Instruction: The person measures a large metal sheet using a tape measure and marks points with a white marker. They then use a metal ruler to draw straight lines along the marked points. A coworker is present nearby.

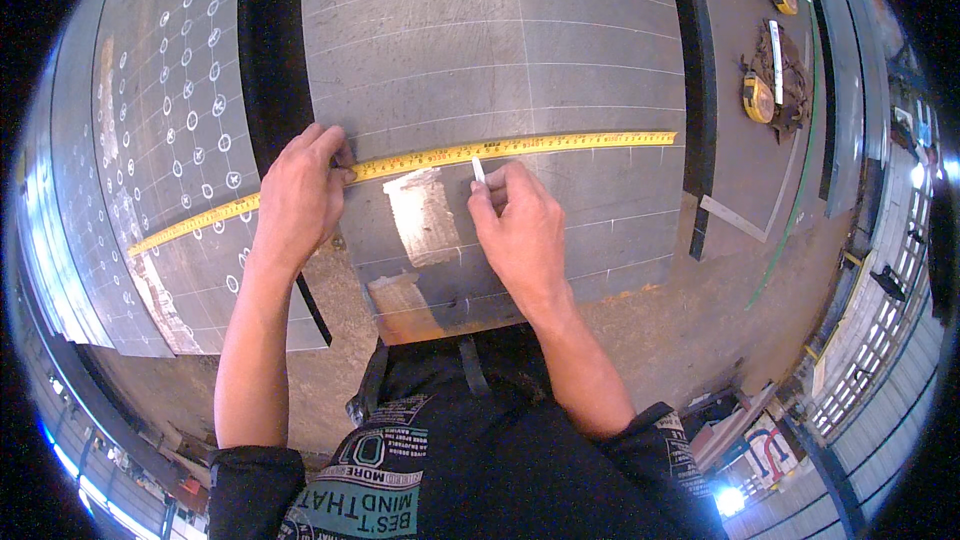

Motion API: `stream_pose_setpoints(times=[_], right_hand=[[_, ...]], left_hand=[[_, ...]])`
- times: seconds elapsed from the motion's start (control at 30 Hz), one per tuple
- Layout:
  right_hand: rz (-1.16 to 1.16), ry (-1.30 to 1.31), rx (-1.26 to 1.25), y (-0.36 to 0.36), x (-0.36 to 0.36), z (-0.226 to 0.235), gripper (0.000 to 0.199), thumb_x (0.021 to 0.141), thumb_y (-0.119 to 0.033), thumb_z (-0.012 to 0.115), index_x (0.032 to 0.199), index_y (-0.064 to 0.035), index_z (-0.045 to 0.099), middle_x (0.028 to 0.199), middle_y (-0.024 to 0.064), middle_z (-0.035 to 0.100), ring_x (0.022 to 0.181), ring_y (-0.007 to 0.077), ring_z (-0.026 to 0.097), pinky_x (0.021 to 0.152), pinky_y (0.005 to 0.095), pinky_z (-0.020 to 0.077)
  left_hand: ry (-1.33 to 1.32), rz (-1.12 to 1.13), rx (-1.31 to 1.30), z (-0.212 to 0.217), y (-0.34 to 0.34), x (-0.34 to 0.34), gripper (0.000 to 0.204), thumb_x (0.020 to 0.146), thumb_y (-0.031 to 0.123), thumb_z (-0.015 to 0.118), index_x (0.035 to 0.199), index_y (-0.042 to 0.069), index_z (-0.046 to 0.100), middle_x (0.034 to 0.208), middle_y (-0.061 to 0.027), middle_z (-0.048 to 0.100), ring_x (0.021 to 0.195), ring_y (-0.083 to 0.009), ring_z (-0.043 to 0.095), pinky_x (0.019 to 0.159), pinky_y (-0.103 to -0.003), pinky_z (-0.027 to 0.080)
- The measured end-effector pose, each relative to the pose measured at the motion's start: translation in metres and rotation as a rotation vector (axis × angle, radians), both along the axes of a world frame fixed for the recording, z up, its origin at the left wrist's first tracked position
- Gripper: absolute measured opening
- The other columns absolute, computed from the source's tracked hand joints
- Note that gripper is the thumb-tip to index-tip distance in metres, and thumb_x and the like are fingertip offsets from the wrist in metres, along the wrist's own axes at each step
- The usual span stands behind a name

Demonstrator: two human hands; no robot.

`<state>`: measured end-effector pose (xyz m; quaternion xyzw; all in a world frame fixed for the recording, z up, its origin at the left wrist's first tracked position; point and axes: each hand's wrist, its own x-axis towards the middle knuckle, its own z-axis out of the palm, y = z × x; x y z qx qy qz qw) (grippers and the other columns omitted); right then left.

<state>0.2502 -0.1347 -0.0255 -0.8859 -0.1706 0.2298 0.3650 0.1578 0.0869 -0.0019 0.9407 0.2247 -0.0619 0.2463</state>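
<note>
One yellow tape strip (430,157), long and narrow, lies across the gray metal plate (590,225) and runs out past its left edge; black figures and ticks line it. The left hand (303,188) bends over the strip at the plate's left edge; whether it pinches or only presses, I cannot tell. Over the plate, the right hand (522,230) pinches one white chalk stick (478,170). Two yellow tape cases (758,100) lie right of the plate.

A grey metal sheet (600,60) is crossed by a yellow measuring tape (590,143). By the right-hand sheet (735,165), a brown cloth (794,80) and a tape case (758,98) are carried.
</note>
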Motion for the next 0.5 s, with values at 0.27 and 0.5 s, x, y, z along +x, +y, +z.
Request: stream_pose_setpoints(times=[0.27,0.5], right_hand=[[0.171,-0.038,-0.242,0.010,0.005,0.028,0.018,0.086,-0.015,0.066,0.091,0.0004,0.057,0.087,0.0230,0.066,0.084,0.0432,0.066,0.074,0.0529,0.0541],[0.282,0.108,-0.361,-0.005,0.018,0.079,0.023,0.086,-0.019,0.068,0.091,0.0006,0.058,0.087,0.0241,0.067,0.084,0.0441,0.066,0.075,0.0527,0.0531]], left_hand=[[0.021,-0.004,-0.002,-0.003,0.001,0.000,0.015,0.078,0.000,0.065,0.091,0.002,0.056,0.091,-0.0154,0.058,0.094,-0.0382,0.060,0.080,-0.048,0.049],[0.010,0.001,-0.007,-0.004,0.002,-0.001,0.017,0.077,0.001,0.067,0.091,0.002,0.056,0.092,-0.0143,0.059,0.096,-0.0371,0.061,0.081,-0.047,0.050]])
